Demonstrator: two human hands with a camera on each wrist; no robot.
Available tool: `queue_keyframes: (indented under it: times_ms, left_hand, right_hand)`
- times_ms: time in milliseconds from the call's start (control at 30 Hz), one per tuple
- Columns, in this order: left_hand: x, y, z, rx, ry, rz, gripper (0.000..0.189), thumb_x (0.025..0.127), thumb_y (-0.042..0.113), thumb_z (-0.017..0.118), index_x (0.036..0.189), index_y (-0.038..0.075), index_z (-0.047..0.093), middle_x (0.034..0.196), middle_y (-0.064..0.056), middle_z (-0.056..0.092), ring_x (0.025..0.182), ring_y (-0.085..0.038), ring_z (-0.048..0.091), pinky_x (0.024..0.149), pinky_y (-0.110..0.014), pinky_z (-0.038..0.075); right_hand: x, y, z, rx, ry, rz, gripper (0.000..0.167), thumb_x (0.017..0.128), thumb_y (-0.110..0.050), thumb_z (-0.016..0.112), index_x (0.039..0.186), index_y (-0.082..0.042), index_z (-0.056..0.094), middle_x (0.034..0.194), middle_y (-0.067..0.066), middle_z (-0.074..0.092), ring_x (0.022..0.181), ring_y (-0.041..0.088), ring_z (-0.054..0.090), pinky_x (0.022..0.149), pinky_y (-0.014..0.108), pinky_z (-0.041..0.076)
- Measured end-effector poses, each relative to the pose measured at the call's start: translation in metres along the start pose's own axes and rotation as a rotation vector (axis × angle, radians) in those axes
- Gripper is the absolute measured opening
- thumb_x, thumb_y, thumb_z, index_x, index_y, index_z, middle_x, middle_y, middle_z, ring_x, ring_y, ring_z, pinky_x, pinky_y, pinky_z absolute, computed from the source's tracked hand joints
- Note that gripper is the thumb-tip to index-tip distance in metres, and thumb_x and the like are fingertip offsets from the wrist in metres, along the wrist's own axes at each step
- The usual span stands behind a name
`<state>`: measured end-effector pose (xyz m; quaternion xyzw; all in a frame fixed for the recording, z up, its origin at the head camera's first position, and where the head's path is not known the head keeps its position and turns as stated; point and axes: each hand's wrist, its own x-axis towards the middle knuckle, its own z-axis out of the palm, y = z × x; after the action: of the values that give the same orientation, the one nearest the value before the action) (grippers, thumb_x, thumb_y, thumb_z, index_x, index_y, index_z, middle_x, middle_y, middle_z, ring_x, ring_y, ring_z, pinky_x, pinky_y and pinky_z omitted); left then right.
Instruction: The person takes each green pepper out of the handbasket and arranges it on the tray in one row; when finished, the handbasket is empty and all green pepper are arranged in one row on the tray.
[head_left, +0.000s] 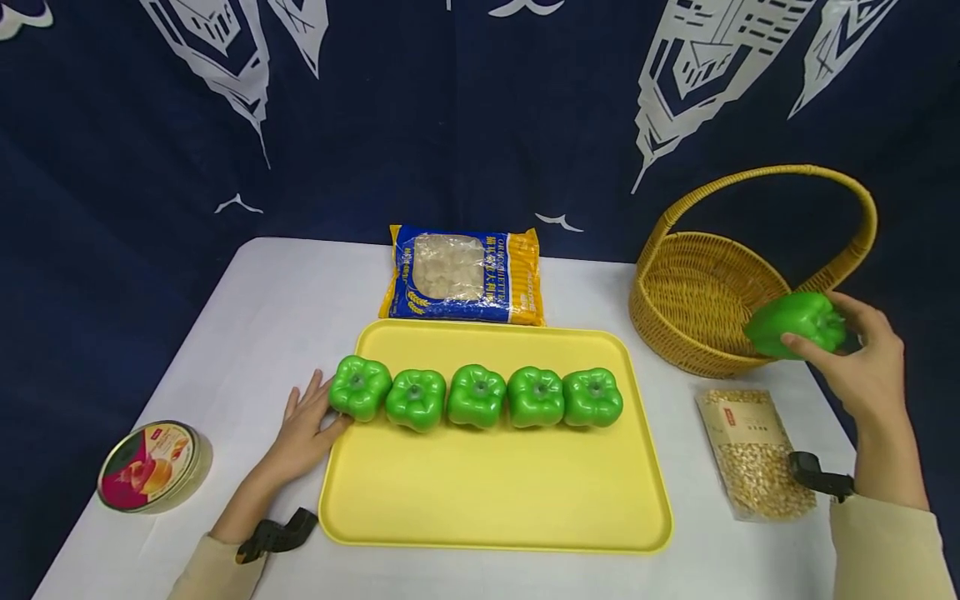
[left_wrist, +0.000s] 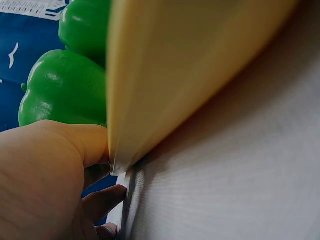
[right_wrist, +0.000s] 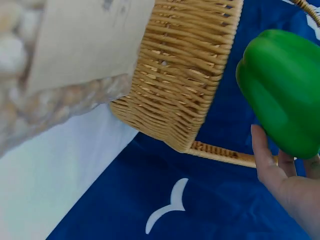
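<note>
My right hand (head_left: 870,358) grips a green bell pepper (head_left: 797,325) by its stem end, over the near right rim of the wicker basket (head_left: 678,321). In the right wrist view the same bell pepper (right_wrist: 285,90) is held clear of the basket's side, with fingers along its lower part. A row of several green bell peppers (head_left: 476,396) crosses the upper half of the yellow tray (head_left: 495,500). At the tray's left edge, my left hand (head_left: 300,433) rests on the table with fingers spread. Its thumb is against the tray rim, near the leftmost bell pepper (head_left: 360,387).
Behind the tray lies a blue and yellow bag of pasta (head_left: 465,275). A packet of pale yellow kernels (head_left: 753,454) lies in front of the basket. To the far left is a round tin (head_left: 153,467). The basket's tall arched handle (head_left: 765,172) stands upright.
</note>
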<state>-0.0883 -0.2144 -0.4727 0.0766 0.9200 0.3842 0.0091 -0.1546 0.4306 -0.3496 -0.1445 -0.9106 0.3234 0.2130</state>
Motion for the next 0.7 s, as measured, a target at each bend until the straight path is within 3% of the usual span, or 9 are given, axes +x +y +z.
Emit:
queue_keyframes:
  times_ms: [67, 167, 267, 400, 533, 700]
  left_hand:
    - [-0.001, 0.0, 0.0, -0.003, 0.002, -0.001, 0.059, 0.097, 0.017, 0.056, 0.149, -0.001, 0.036, 0.156, -0.025, 0.031, 0.15, -0.046, 0.003, 0.115, -0.064, -0.011]
    - [-0.002, -0.001, 0.001, -0.004, 0.002, -0.005, 0.059, 0.097, 0.018, 0.056, 0.149, -0.001, 0.036, 0.156, -0.026, 0.03, 0.15, -0.046, 0.003, 0.115, -0.064, -0.011]
    - [-0.002, -0.001, 0.001, -0.007, 0.003, -0.008, 0.06, 0.097, 0.018, 0.057, 0.149, -0.002, 0.035, 0.156, -0.026, 0.03, 0.15, -0.046, 0.002, 0.115, -0.064, -0.012]
    - [-0.001, -0.001, 0.0, -0.013, 0.002, -0.009, 0.06, 0.097, 0.017, 0.057, 0.149, -0.002, 0.034, 0.156, -0.026, 0.029, 0.15, -0.046, 0.002, 0.115, -0.064, -0.012]
    - [-0.001, 0.0, 0.0, -0.012, -0.002, -0.01, 0.06, 0.097, 0.016, 0.057, 0.149, -0.003, 0.034, 0.156, -0.027, 0.029, 0.15, -0.046, 0.002, 0.115, -0.064, -0.012]
    - [0.0, 0.001, 0.0, -0.008, -0.003, -0.003, 0.059, 0.097, 0.018, 0.056, 0.149, -0.002, 0.035, 0.156, -0.026, 0.029, 0.15, -0.046, 0.002, 0.115, -0.064, -0.012]
  right_hand:
    - [-0.006, -0.003, -0.001, 0.009, -0.006, -0.048, 0.071, 0.085, -0.018, 0.073, 0.149, -0.022, 0.043, 0.124, -0.03, 0.037, 0.107, -0.014, 0.03, 0.105, 0.019, 0.032]
    - [-0.015, -0.008, -0.003, 0.027, -0.037, -0.109, 0.072, 0.084, -0.014, 0.074, 0.149, -0.022, 0.043, 0.129, -0.025, 0.041, 0.114, -0.011, 0.034, 0.109, 0.018, 0.032]
    - [-0.022, -0.014, -0.002, 0.072, -0.091, -0.167, 0.075, 0.081, -0.008, 0.077, 0.148, -0.023, 0.045, 0.132, -0.023, 0.042, 0.118, -0.007, 0.036, 0.104, 0.01, 0.033]
    - [-0.03, -0.021, 0.003, 0.188, -0.167, -0.313, 0.08, 0.071, 0.01, 0.079, 0.143, -0.012, 0.051, 0.127, -0.025, 0.045, 0.114, -0.005, 0.042, 0.087, -0.002, 0.036]
    - [-0.041, -0.028, 0.015, 0.271, -0.257, -0.429, 0.083, 0.064, 0.021, 0.078, 0.139, -0.002, 0.052, 0.127, -0.021, 0.048, 0.113, -0.003, 0.047, 0.084, -0.002, 0.04]
    - [-0.056, -0.039, 0.033, 0.327, -0.389, -0.472, 0.084, 0.063, 0.022, 0.078, 0.14, -0.003, 0.052, 0.13, -0.014, 0.051, 0.114, 0.0, 0.05, 0.087, 0.002, 0.044]
